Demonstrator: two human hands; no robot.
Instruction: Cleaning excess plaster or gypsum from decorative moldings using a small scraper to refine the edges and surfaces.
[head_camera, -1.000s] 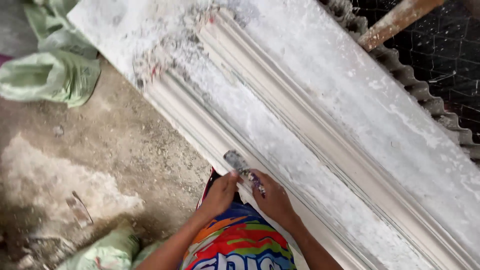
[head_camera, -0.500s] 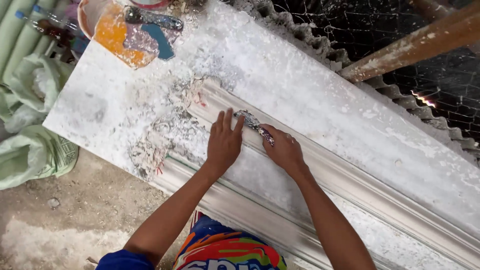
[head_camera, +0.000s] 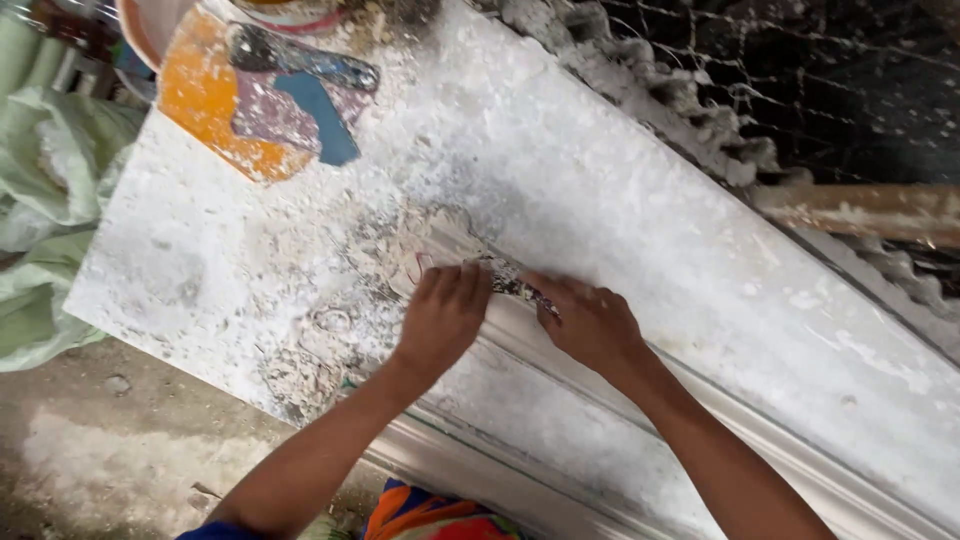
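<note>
- The step in hand looks like scraping or smoothing the end of a white plaster moulding (head_camera: 700, 430) that lies along a plaster-dusted table (head_camera: 600, 180)
- The left hand (head_camera: 442, 318) lies palm down on the moulding's end, fingers (head_camera: 455, 285) together and pressed flat, touching the tool's blade end
- The right hand (head_camera: 592, 325) has its fingers curled and clamped on the handle of a small scraper (head_camera: 510, 282), which lies between the two hands, low against the plaster
- Judged from this, the next move calls for steady downward pressure from the left hand and a shallow blade angle, so the edge follows the profile rather than gouging it
- A plaster-smeared orange mixing bowl (head_camera: 200, 100) with a tool in it sits at the table's far corner, well apart from the hands; green sacks (head_camera: 40, 200) lie on the floor to the left
- The scraper's blade is mostly hidden under fingers and crumbs, so its shape is hard to tell
- The moulding runs out of view at lower right, the bowl is cut off at the top, and the wire mesh (head_camera: 850, 90) behind is blurred
</note>
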